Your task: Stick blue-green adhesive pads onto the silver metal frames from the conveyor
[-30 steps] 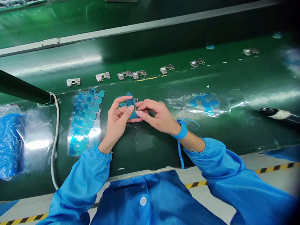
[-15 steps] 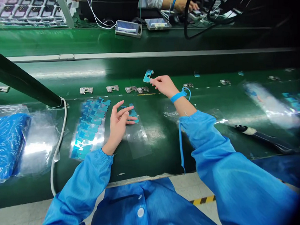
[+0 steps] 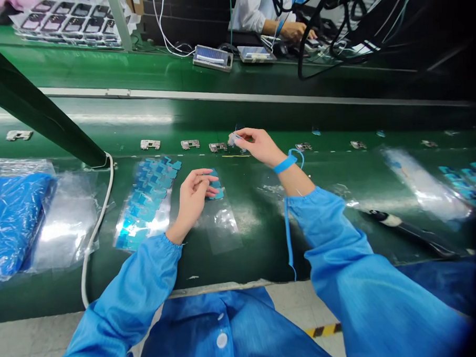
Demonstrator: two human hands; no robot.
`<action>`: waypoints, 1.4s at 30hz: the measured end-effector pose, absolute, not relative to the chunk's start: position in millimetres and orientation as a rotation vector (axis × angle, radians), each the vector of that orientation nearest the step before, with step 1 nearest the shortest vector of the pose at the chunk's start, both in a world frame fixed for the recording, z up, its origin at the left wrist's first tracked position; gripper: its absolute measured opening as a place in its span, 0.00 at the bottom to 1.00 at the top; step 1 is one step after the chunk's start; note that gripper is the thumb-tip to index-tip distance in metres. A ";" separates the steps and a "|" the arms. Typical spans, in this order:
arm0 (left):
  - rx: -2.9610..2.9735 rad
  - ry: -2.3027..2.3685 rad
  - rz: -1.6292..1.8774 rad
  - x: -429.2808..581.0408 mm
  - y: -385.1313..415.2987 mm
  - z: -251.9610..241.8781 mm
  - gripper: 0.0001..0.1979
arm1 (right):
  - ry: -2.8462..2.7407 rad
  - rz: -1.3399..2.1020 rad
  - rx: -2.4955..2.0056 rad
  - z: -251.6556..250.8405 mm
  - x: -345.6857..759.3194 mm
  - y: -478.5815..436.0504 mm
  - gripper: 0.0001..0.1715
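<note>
My right hand (image 3: 256, 144) reaches out over the green belt (image 3: 101, 126), pinching a small metal part (image 3: 234, 139) in line with a row of metal parts (image 3: 189, 144). A blue wrist strap (image 3: 283, 163) with a coiled cord circles that wrist. My left hand (image 3: 194, 197) rests on a clear liner strip (image 3: 222, 221), fingers curled on a small blue sticker (image 3: 216, 192). To its left lies a clear sheet of several blue stickers (image 3: 148, 201).
Blue plastic bags (image 3: 18, 214) and a white cable (image 3: 96, 227) lie at the left under a dark slanted bar (image 3: 38, 116). A black-and-white tool (image 3: 385, 219) and more clear film (image 3: 423, 189) lie at the right. Another person's hands (image 3: 290, 31) work beyond the belt.
My right hand has come down onto the belt's row of parts, and the blue piece it held up is out of sight. My left hand's fingers have curled in on the liner.
</note>
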State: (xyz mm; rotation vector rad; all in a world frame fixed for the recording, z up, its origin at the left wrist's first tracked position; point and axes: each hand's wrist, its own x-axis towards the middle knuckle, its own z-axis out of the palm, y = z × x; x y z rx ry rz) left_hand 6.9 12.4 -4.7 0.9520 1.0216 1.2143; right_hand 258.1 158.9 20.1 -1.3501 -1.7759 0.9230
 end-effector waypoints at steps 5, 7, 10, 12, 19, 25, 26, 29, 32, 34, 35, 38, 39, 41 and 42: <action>1.066 0.967 1.217 11.2 14.3 -14.7 0.35 | -1.123 1.433 -1.060 26.5 203.0 86.7 0.25; 1.116 0.879 1.229 15.0 14.2 -17.1 0.37 | -0.987 1.601 -0.997 25.2 184.5 65.9 0.25; 1.144 0.824 1.283 19.4 12.9 -18.8 0.30 | -0.914 1.728 -0.949 18.8 168.7 48.3 0.25; 1.113 0.855 1.331 19.5 12.7 -19.2 0.28 | -0.981 1.697 -0.950 12.8 168.6 43.8 0.25; 0.846 0.897 1.463 2.8 30.3 -18.6 0.22 | -2.234 0.767 -1.210 -13.9 216.4 45.1 0.28; 0.755 0.931 1.336 -7.2 43.4 -21.2 0.18 | -2.508 0.455 -1.171 -40.8 230.8 43.8 0.26; 0.737 0.936 1.298 -7.9 44.0 -21.3 0.17 | -2.501 0.417 -1.143 -43.2 230.6 43.6 0.24; 0.730 0.950 1.190 -8.8 44.5 -21.8 0.13 | -2.467 0.276 -1.034 -45.6 230.8 42.9 0.18; 0.772 0.976 1.127 -8.1 44.6 -23.2 0.10 | -2.442 0.102 -0.943 -41.3 231.8 40.0 0.14; 0.792 0.995 1.115 -7.2 44.4 -24.2 0.10 | -2.441 -0.019 -0.878 -35.1 231.4 36.0 0.10; 0.798 1.004 1.114 -6.8 44.2 -24.6 0.10 | -2.440 -0.078 -0.837 -31.0 230.7 33.3 0.10; 0.815 1.024 1.115 -5.8 43.7 -24.9 0.10 | -2.417 -0.210 -0.751 -16.0 227.1 22.9 0.11; 0.820 1.029 1.116 -5.6 43.5 -24.9 0.10 | -2.414 -0.204 -0.738 -10.7 225.8 18.9 0.10; 0.830 1.038 1.118 -5.2 43.3 -25.0 0.10 | -2.413 -0.035 -0.696 -1.6 223.5 11.3 0.08; 0.837 1.045 1.117 -5.0 43.3 -25.1 0.10 | -2.397 0.129 -0.658 1.7 222.6 8.0 0.07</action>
